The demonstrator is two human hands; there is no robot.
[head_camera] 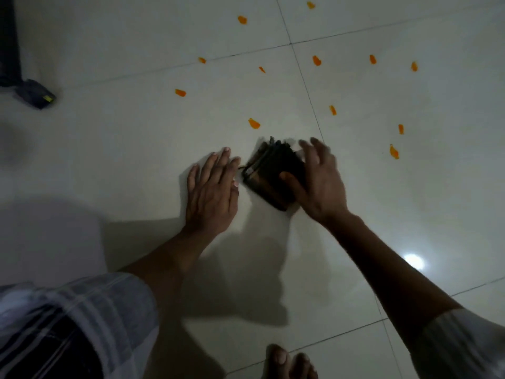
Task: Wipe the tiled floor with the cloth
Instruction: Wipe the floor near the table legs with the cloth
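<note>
A dark folded cloth [269,170] lies on the pale tiled floor [109,138] in the middle of the view. My right hand [318,179] rests on the cloth's right side, thumb pressed on top, fingers spread and blurred. My left hand [213,184] lies flat on the tile just left of the cloth, fingers together, holding nothing. Several orange smears dot the floor beyond the cloth, the nearest one [254,123] just above it.
A dark object with a yellow mark [39,95] sits at the far left beside a dark upright edge. My toes [289,362] show at the bottom. A light glare [414,261] reflects off the tile at right.
</note>
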